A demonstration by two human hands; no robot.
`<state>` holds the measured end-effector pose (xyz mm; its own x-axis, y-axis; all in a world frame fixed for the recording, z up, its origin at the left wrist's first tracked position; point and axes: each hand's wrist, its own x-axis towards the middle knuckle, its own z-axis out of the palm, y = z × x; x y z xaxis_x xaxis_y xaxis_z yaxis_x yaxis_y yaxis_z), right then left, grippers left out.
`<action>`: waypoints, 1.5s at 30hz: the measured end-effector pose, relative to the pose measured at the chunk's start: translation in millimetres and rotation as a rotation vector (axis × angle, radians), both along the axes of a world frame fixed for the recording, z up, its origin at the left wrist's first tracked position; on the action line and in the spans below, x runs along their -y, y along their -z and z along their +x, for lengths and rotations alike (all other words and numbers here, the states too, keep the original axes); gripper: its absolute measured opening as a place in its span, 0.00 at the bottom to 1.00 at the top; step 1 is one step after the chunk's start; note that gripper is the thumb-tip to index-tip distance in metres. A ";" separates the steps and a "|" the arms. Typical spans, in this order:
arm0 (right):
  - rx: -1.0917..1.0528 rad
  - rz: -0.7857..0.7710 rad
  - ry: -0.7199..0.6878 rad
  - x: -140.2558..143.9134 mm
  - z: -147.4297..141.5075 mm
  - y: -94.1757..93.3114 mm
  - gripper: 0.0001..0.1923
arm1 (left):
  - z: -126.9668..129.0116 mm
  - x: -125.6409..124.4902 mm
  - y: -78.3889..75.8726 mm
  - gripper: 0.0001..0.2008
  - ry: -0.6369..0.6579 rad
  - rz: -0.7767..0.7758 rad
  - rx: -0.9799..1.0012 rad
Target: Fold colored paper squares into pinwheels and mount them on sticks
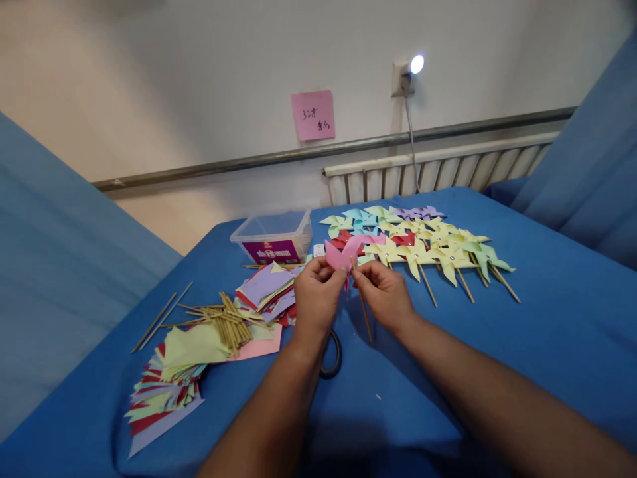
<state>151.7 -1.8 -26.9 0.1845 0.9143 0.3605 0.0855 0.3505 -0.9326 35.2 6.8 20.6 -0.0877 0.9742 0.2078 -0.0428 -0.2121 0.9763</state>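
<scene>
Between my two hands is a pink paper pinwheel [340,256], raised over the blue cloth. My left hand [318,292] pinches its paper vanes from the left. A thin wooden stick [365,312] slants down from the pinwheel, and the fingers of my right hand [385,292] are closed on its upper end. The spot where stick and paper meet is partly hidden by my fingertips. Black scissors [332,362] lie below my left wrist, with only a handle loop showing.
Finished pinwheels [418,255] on sticks lie in rows at the back right. To the left are loose sticks [231,325], a paper stack [266,289] and a fanned pile of cut paper [164,392]. A clear plastic box [273,226] stands behind, near the radiator [438,172].
</scene>
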 end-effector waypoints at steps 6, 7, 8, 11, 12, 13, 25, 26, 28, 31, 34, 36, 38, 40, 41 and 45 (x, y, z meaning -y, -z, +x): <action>0.021 0.026 0.020 -3.5 1.8 2.9 0.12 | 0.9 5.7 4.9 0.13 0.013 0.131 -0.104; 0.022 0.028 0.020 -3.9 1.9 3.0 0.12 | 1.1 6.4 5.3 0.13 0.022 0.145 -0.110; 0.024 0.029 0.020 -4.1 2.0 3.2 0.12 | 1.2 6.9 5.4 0.13 0.026 0.156 -0.120; 0.023 0.030 0.019 -3.4 1.7 3.4 0.11 | 0.9 7.4 4.5 0.13 0.030 0.171 -0.151; 0.020 0.032 0.021 -2.9 1.5 3.5 0.11 | 0.7 7.5 3.9 0.13 0.032 0.173 -0.155; 0.017 0.033 0.024 -2.3 1.3 3.3 0.11 | 0.5 7.7 3.2 0.13 0.036 0.173 -0.152; -0.390 -0.144 -0.183 -2.0 3.0 -13.9 0.12 | -1.8 -1.5 -2.0 0.17 -0.116 0.090 0.104; -0.424 -0.163 -0.215 -2.3 3.2 -14.0 0.12 | -2.3 -3.5 -1.0 0.18 -0.114 0.040 0.139; -0.484 -0.198 -0.270 -3.1 3.5 -13.0 0.12 | -3.1 -6.4 1.0 0.19 -0.047 -0.072 0.216; -0.552 -0.249 -0.341 -4.4 3.4 -10.6 0.13 | -3.5 -7.3 3.6 0.16 0.106 -0.169 0.276; -0.577 -0.276 -0.398 -4.6 1.7 -8.9 0.13 | -3.3 -6.3 5.7 0.13 0.171 -0.167 0.243; -0.577 -0.288 -0.422 -3.8 -0.4 -7.8 0.13 | -3.2 -5.8 7.4 0.12 0.175 -0.154 0.217; -0.572 -0.302 -0.441 -2.9 -2.3 -6.2 0.13 | -3.4 -5.9 9.3 0.12 0.162 -0.145 0.198; -0.549 -0.313 -0.452 -3.0 -2.8 -3.9 0.12 | -4.1 -6.6 11.0 0.12 0.152 -0.145 0.179; -0.533 -0.317 -0.451 -3.7 -2.1 -2.5 0.12 | -4.6 -7.1 11.7 0.12 0.152 -0.147 0.172; -0.515 -0.329 -0.343 -11.2 6.9 1.7 0.12 | -6.7 -10.4 12.4 0.13 0.114 -0.163 0.209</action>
<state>158.6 9.4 -28.7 -0.0607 0.9982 -0.0004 -0.4609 -0.0284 -0.8870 28.5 17.2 8.2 -0.0006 0.9993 0.0364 -0.2612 -0.0353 0.9646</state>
